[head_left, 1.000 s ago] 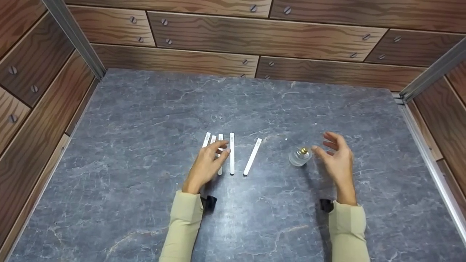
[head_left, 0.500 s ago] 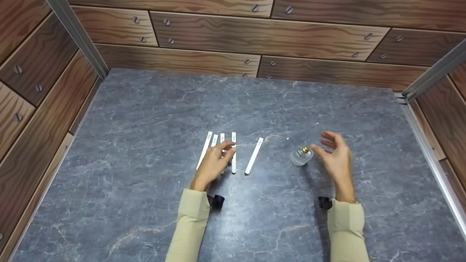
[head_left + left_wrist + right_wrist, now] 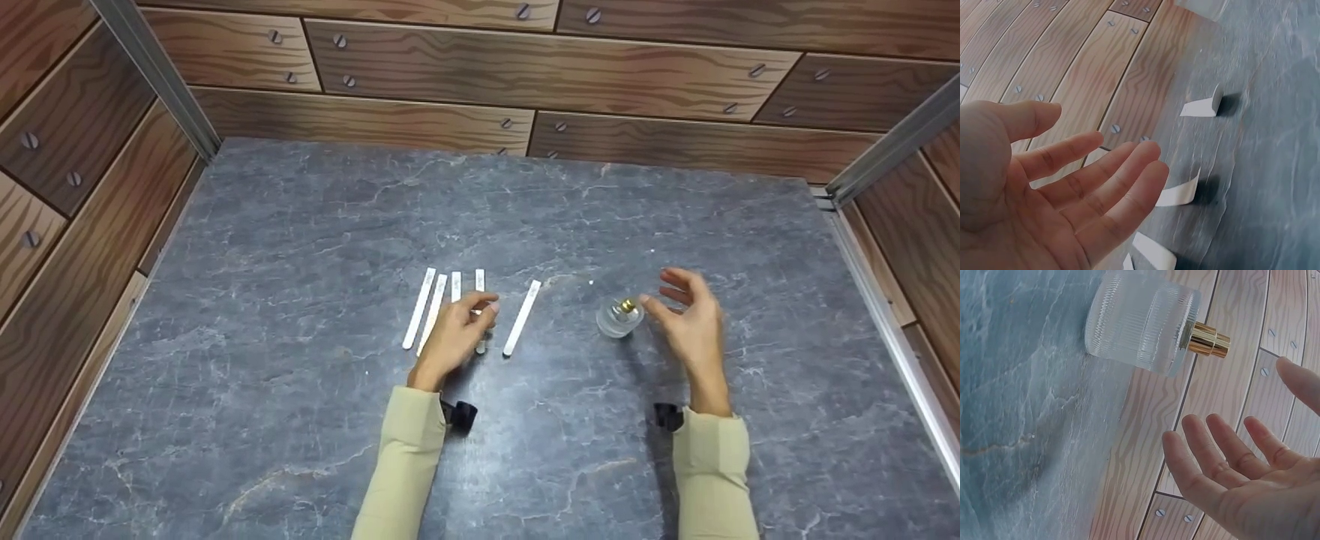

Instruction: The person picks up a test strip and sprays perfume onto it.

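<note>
The left hand [image 3: 454,334] is hovering over a row of white paper strips [image 3: 420,307] lying side by side on the grey marbled surface [image 3: 300,225]; its fingers are stretched out and relaxed, grasping nothing, as the left wrist view shows with the palm bare and the strips [image 3: 1176,194] just beyond the fingertips. Whether the fingertips are touching a strip cannot be told. One more strip [image 3: 521,318] is lying slightly apart, between the two hands. The right hand [image 3: 690,322] is held with fingers spread and loosely bent, empty, just beside a small ribbed glass bottle [image 3: 619,319] with a gold nozzle, not touching it; the right wrist view shows a gap between the fingers [image 3: 1202,455] and the bottle [image 3: 1140,323]. Both arms are wearing beige sleeves [image 3: 409,465]. Wood-patterned panels [image 3: 525,67] with screws are walling in the surface on three sides.
</note>
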Demonstrator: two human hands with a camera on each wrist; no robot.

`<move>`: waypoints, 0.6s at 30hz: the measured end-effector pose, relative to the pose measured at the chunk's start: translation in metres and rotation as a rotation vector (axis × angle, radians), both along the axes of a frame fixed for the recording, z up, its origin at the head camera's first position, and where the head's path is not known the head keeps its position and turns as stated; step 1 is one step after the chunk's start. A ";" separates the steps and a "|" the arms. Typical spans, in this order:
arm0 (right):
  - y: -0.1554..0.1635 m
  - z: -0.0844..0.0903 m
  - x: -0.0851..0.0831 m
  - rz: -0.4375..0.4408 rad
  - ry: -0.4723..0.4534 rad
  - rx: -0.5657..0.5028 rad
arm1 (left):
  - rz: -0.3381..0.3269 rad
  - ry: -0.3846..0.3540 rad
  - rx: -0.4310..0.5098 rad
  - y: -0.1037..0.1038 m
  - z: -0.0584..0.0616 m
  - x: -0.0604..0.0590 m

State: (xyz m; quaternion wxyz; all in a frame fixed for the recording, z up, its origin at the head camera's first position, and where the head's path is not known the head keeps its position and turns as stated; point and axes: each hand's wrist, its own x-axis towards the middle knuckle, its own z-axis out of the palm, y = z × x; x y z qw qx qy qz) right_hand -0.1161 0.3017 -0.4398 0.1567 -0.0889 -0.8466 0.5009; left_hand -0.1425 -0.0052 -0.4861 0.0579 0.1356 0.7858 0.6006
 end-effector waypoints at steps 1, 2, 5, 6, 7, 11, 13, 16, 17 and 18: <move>0.000 0.000 0.000 -0.001 -0.005 0.003 | 0.004 -0.012 0.010 0.001 0.000 0.000; -0.001 0.000 -0.001 0.001 -0.012 0.006 | 0.009 -0.027 0.018 0.002 0.000 0.001; -0.001 0.000 0.000 0.003 -0.029 0.003 | 0.014 -0.059 0.030 0.004 0.000 0.001; -0.001 0.000 0.000 0.002 -0.030 0.003 | 0.016 -0.067 0.031 0.005 0.000 0.002; -0.001 0.000 0.000 0.002 -0.028 0.000 | 0.017 -0.076 0.032 0.005 -0.001 0.002; -0.001 -0.001 0.000 -0.006 0.000 -0.008 | 0.012 -0.101 0.046 0.007 -0.002 0.000; 0.000 -0.002 0.000 -0.012 0.005 -0.003 | 0.012 -0.116 0.055 0.008 -0.003 0.000; 0.001 -0.003 0.000 -0.012 -0.007 -0.006 | 0.022 -0.149 0.070 0.010 -0.005 -0.001; 0.001 -0.002 0.000 -0.008 -0.020 -0.007 | 0.024 -0.158 0.072 0.011 -0.005 -0.001; 0.001 -0.002 0.000 -0.004 -0.031 -0.007 | 0.027 -0.168 0.075 0.012 -0.005 -0.001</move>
